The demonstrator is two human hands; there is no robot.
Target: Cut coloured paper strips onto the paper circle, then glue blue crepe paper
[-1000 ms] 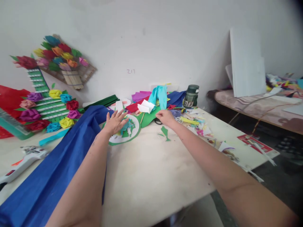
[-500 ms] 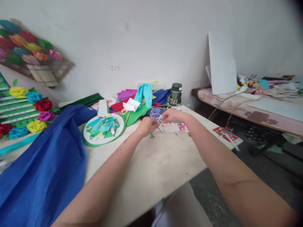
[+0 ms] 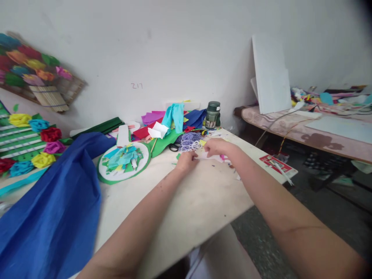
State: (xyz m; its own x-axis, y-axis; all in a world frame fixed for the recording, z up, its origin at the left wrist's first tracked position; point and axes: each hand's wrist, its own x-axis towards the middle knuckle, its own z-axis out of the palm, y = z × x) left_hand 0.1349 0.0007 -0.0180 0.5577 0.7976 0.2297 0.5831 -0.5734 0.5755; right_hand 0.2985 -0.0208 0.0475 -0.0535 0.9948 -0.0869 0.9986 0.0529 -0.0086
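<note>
My left hand [image 3: 186,161] is low over the table, its fingers curled and bent together. Whatever it may hold is hidden. To its right, my right hand [image 3: 218,147] has its fingers closed in a pinch above pale paper scraps [image 3: 213,156]; I cannot make out anything between them. Just beyond both hands lies a tangle of purple string [image 3: 190,138], with white string [image 3: 190,146] along its near side. Black scissor handles [image 3: 173,147] show beside the tangle, and a small yellow scrap [image 3: 202,143] lies near my right fingertips.
A round white board with a green rim [image 3: 101,174] carries paper scraps. Blue sheeting [image 3: 64,209] covers the table's left side. Coloured paper [image 3: 174,116] and a dark green flask [image 3: 213,115] stand against the wall. A red and white card [image 3: 277,164] lies at the right edge.
Both hands have come slightly lower and nearer to me. The scissor handles, the white string and the yellow scrap show more plainly now. The whole view has shifted a little.
</note>
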